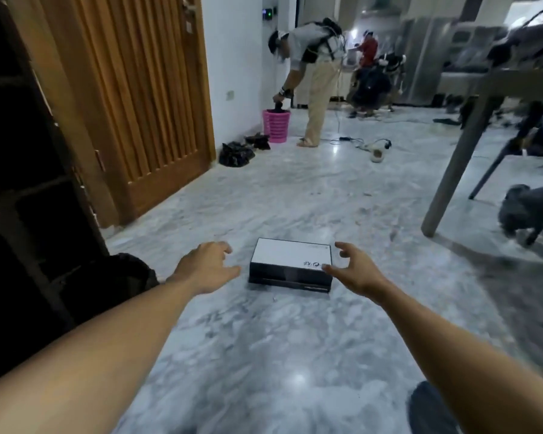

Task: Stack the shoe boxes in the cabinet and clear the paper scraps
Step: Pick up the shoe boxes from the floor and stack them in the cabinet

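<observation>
1. On the marble floor (264, 355), between both hands: shoe box (290, 264), lying flat, white lid up, dark sides.
2. Left hand (206, 267): fingers spread and relaxed, holding nothing, just beside the left side of the box, apart from it.
3. Right hand (355, 270): spread wide, holding nothing; thumb over the near right corner of the box, contact not possible to tell.
4. At far left: dark cabinet (19, 183), next to a wooden door (145, 104).
5. Farther back: another person (314, 73), bent over a pink basket (276, 126).
</observation>
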`<action>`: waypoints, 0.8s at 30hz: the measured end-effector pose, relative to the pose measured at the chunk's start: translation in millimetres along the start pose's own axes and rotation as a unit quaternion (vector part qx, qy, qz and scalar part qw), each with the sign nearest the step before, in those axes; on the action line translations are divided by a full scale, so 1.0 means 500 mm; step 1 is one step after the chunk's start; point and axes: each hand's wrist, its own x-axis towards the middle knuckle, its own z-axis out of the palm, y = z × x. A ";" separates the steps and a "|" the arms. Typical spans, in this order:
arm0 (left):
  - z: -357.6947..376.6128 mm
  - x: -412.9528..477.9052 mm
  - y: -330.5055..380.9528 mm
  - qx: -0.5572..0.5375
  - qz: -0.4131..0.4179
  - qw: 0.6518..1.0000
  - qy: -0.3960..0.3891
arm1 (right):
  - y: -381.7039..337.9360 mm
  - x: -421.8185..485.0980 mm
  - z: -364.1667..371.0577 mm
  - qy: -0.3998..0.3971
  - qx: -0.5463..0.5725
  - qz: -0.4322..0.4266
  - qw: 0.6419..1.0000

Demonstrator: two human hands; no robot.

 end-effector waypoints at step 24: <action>0.629 0.541 -0.211 -0.047 -0.069 0.985 -0.148 | 0.529 0.465 0.316 -0.160 -0.111 0.081 0.978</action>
